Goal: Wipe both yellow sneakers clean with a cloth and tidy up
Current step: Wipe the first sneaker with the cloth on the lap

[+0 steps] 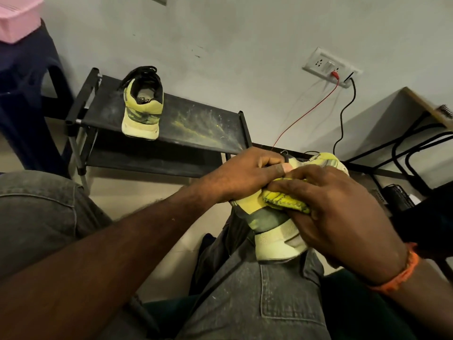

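One yellow sneaker rests heel-down on my right knee, its sole toward me. My left hand grips its upper part near the collar. My right hand presses a bunched yellow cloth against the sneaker's side, fingers curled over the cloth. The second yellow sneaker, with black laces, stands on the top shelf of a black shoe rack, heel toward me, away from both hands.
The rack's top is streaked with yellow dust. A blue plastic chair with a pink box stands at left. A wall socket feeds red and black cables. A desk with black metal legs stands at right.
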